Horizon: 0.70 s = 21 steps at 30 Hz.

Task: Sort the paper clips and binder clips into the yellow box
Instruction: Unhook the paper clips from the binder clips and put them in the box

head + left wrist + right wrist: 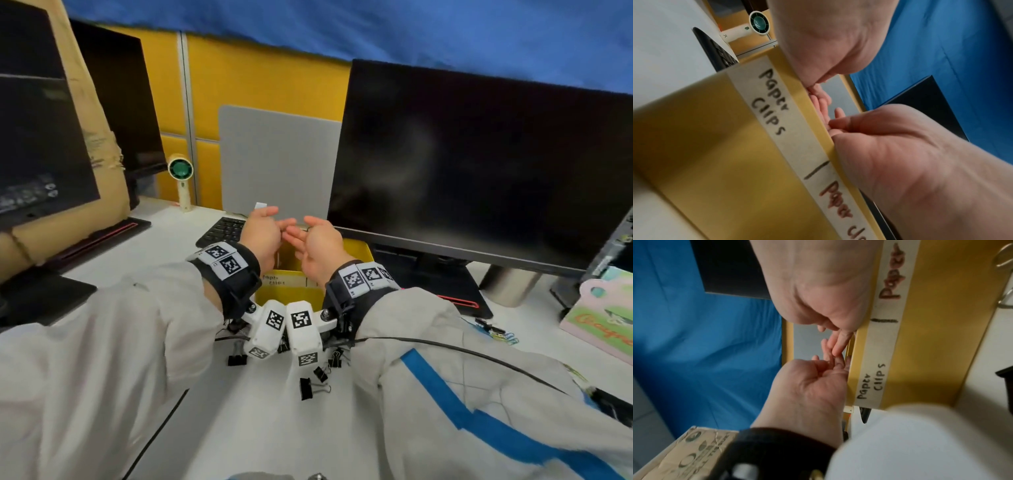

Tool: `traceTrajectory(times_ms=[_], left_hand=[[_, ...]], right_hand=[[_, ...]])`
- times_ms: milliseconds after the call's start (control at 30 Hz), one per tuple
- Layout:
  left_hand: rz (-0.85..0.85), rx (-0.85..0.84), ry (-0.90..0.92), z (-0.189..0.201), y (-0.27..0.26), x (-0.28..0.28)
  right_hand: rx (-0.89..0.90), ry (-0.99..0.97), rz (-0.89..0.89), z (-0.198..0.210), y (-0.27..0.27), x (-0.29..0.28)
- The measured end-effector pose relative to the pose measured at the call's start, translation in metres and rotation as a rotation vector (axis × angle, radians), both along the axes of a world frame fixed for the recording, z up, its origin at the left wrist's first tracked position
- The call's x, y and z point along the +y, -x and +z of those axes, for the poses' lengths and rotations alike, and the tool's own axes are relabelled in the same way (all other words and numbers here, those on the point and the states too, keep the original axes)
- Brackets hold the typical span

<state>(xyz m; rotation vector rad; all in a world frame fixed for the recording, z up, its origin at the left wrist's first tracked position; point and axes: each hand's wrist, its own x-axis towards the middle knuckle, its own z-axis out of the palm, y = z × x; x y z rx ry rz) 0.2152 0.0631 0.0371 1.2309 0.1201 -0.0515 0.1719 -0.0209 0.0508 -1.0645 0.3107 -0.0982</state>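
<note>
The yellow box (291, 291) stands mid-desk; a tape label on its front reads "Paper clips" (768, 100) and, in the right wrist view, (871, 382). Both hands hover over its open top, palms facing each other. My left hand (263, 233) and right hand (318, 240) have relaxed, slightly bent fingers that nearly touch, and I see nothing held in either. Several black binder clips (306, 387) lie on the white desk in front of the box, under my wrists. Coloured paper clips (503, 337) lie to the right.
A large dark monitor (479, 164) stands right behind the box, its stand close to the box's right side. A keyboard (222, 231), a small green fan (180, 169) and a cardboard box (85, 137) sit to the left. A pink card (603, 315) lies far right.
</note>
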Motion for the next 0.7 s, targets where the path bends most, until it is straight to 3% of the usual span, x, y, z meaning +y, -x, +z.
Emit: traceTrajectory(times_ms=[200, 367, 500, 700], left_hand=[[-0.066, -0.164, -0.268, 0.007, 0.014, 0.002], [-0.156, -0.273, -0.340, 0.030, 0.037, -0.021], [-0.332, -0.291, -0.384, 0.039, 0.069, -0.073], [-0.673, -0.273, -0.483, 0.011, 0.126, -0.176]], right_hand=[[-0.093, 0.211, -0.057, -0.001, 0.006, -0.004], [-0.170, 0.383, -0.081, 0.021, 0.045, -0.065], [-0.116, 0.584, -0.185, 0.016, 0.091, -0.138], [0.075, 0.736, -0.394, -0.013, 0.181, -0.243]])
